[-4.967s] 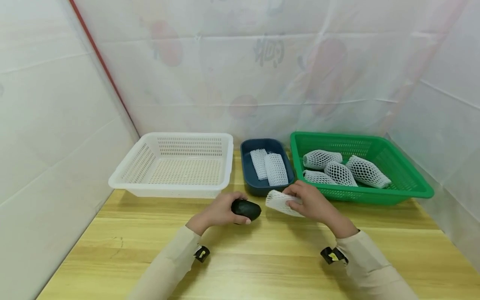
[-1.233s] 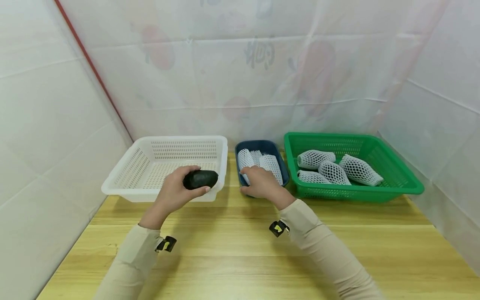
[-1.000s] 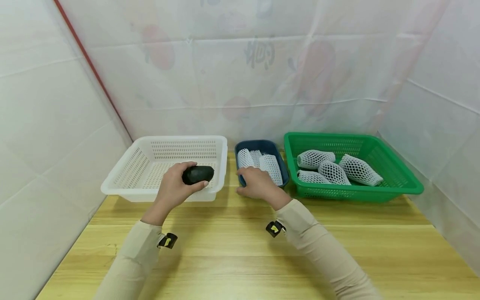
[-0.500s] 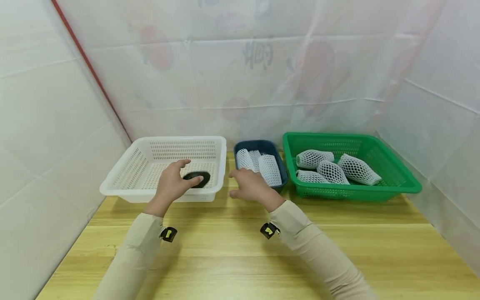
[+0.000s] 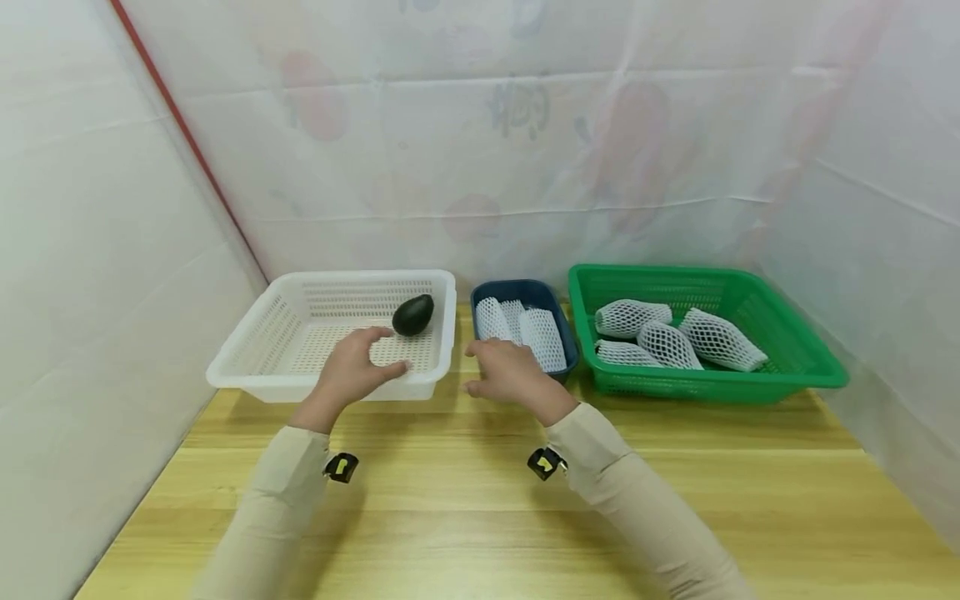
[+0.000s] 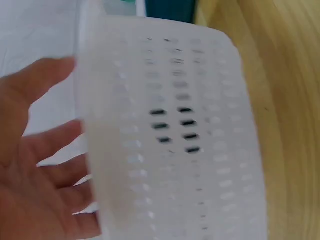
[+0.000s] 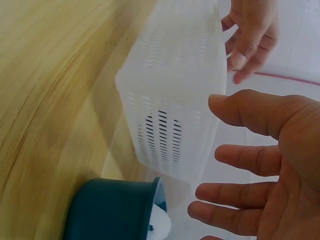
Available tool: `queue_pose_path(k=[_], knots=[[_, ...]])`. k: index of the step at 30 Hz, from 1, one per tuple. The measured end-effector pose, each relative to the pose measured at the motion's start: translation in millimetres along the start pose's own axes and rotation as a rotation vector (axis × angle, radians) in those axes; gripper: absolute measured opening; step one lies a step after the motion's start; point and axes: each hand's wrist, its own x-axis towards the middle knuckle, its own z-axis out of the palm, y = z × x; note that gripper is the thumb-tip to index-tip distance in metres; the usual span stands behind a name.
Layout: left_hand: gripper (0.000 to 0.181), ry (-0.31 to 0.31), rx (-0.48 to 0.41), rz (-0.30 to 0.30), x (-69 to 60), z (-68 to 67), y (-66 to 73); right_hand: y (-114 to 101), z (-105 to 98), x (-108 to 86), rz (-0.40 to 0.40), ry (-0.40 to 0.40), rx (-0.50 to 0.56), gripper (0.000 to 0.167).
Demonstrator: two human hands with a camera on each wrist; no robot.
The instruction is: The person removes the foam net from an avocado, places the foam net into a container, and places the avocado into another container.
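A dark green avocado (image 5: pixel 413 315) lies in the right part of the white slotted basket (image 5: pixel 243 379). Over that basket's front rim is my left hand (image 5: pixel 352 371), thumb and fingers spread and holding nothing. The left wrist view shows the same hand beside the basket wall (image 6: pixel 145 200), with dark patches showing through the slots. My right hand (image 5: pixel 513 375) hovers at the front left of the dark blue tray (image 5: pixel 528 289), its fingers apart and nothing in them. White foam net sleeves (image 5: pixel 543 337) lie in the tray; the right hand partly hides them.
On the right stands a green basket (image 5: pixel 712 385) with several net-wrapped fruits (image 5: pixel 667 343) in it. The containers stand in a row at the back of the wooden table (image 5: pixel 465 517). White sheeting (image 5: pixel 420 167) hangs behind and at both sides.
The left hand has let go of the avocado, which has rolled back and right inside the white basket. Earlier, the right hand put a foam net sleeve into the blue tray and moved slightly left.
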Motion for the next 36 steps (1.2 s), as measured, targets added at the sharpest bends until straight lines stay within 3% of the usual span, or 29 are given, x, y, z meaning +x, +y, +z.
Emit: queue_pose_path(k=[4,15,23,31,36], knots=[[0.06,-0.07,0.019,0.058,-0.7,1.1,10.4,4.1,-7.1,-6.3,0.027,-0.014,-0.005,0.054],[0.052,-0.119,0.129,0.147,5.7,13.1,37.3,28.4,-22.6,-19.8,0.036,-0.04,0.002,0.054],[0.049,-0.123,0.159,0.182,7.6,23.3,49.6,45.2,-28.0,-28.9,0.077,-0.068,0.002,0.054],[0.048,-0.094,0.192,0.288,7.6,33.5,60.3,64.6,-34.0,-37.4,0.108,-0.023,-0.027,0.054],[0.047,-0.088,0.254,0.309,10.6,41.0,67.2,76.4,-37.8,-41.6,0.117,-0.027,0.001,0.054]])
